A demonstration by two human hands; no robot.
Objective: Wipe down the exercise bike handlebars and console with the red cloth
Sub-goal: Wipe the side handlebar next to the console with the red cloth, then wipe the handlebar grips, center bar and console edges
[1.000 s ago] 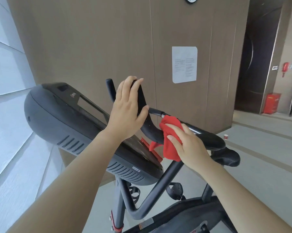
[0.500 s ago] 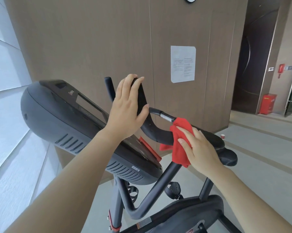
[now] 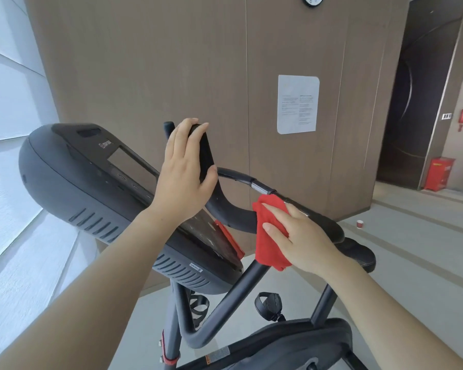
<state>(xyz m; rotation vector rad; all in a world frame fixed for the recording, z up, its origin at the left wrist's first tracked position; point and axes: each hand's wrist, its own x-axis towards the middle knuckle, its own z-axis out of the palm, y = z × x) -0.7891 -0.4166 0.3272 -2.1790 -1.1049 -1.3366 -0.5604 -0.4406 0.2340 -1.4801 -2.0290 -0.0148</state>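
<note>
The exercise bike's black console [image 3: 91, 177] tilts at centre left, its screen facing up. A black handlebar [image 3: 233, 217] curves from an upright horn down to the right. My left hand [image 3: 183, 172] grips the upright horn, fingers over its top and thumb round its right side. My right hand [image 3: 302, 236] presses the red cloth [image 3: 269, 247] against the right handlebar grip, fingers wrapped over the bar. The cloth hangs below the bar.
A brown panelled wall with a paper notice [image 3: 297, 104] stands just behind the bike. The bike saddle [image 3: 358, 253] sits right of my right hand. A small cup [image 3: 360, 223] and a red box [image 3: 438, 177] stand on the floor at the right. Windows line the left.
My right hand has slid the red cloth rightward and outward along the handlebar grip. My left hand has kept its hold on the upright horn.
</note>
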